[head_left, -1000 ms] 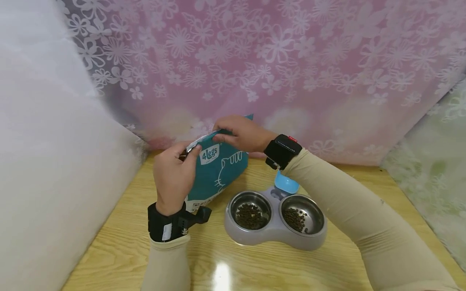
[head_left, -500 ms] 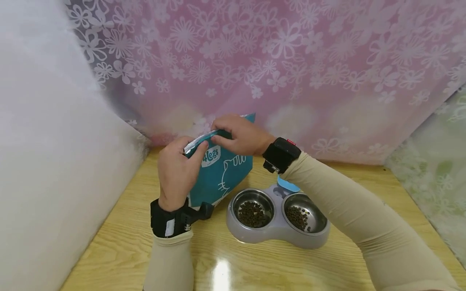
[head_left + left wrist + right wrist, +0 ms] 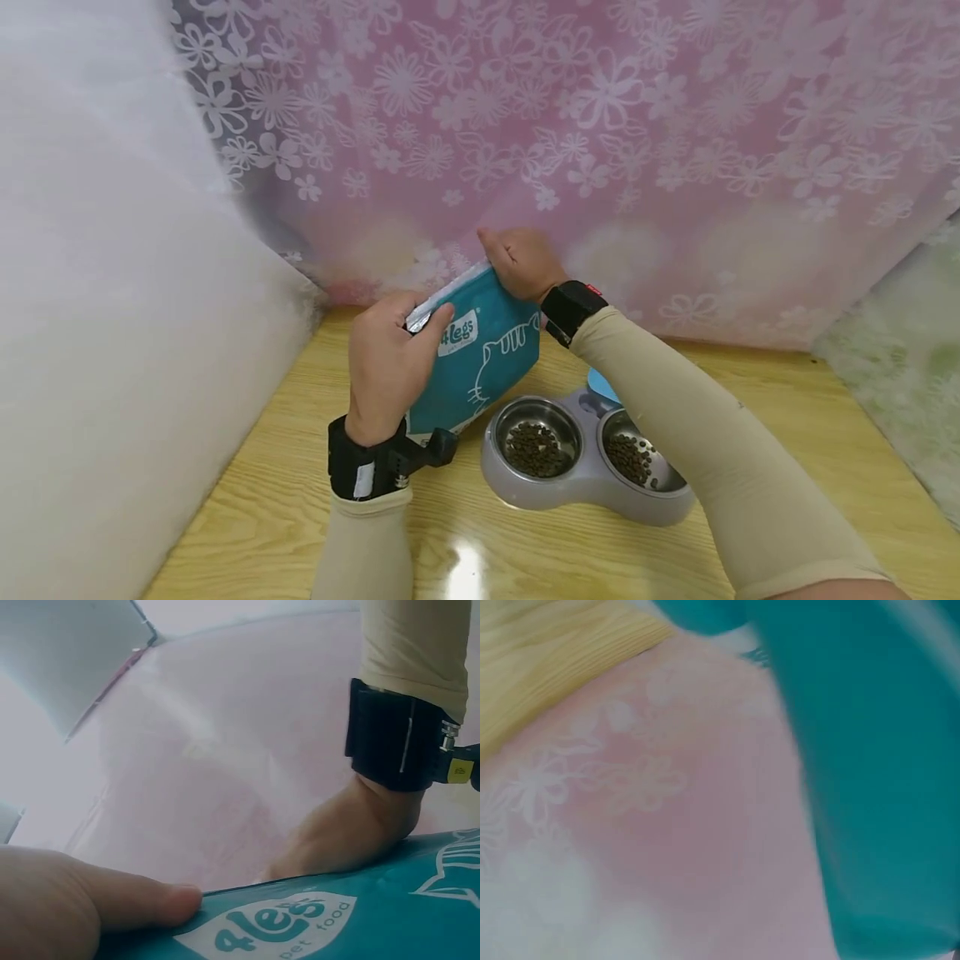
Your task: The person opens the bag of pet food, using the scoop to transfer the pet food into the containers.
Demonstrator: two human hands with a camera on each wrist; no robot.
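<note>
A teal pet food bag (image 3: 480, 358) with a white cat drawing stands behind the bowls, its silvery top edge slanting up to the right. My left hand (image 3: 390, 358) pinches the top left corner, thumb on the printed front. In the left wrist view that thumb (image 3: 150, 904) lies beside the logo. Up at the bag's right end, my right hand (image 3: 522, 262) grips the top edge with curled fingers, partly hidden by the bag in the left wrist view. The right wrist view has the teal bag (image 3: 877, 787) blurred and close, with no fingers showing.
Right of the bag, a grey double feeder (image 3: 566, 492) holds two steel bowls with brown kibble (image 3: 534, 450) in each. A blue piece (image 3: 602, 385) behind it is partly covered by my right sleeve. Pink flowered cloth (image 3: 585, 150) hangs behind; a white wall (image 3: 127, 292) bounds the left.
My right hand has moved right along the bag's top edge and turned, its thumb now pointing up. The left hand keeps its pinch. The whole scene has shifted slightly right in view.
</note>
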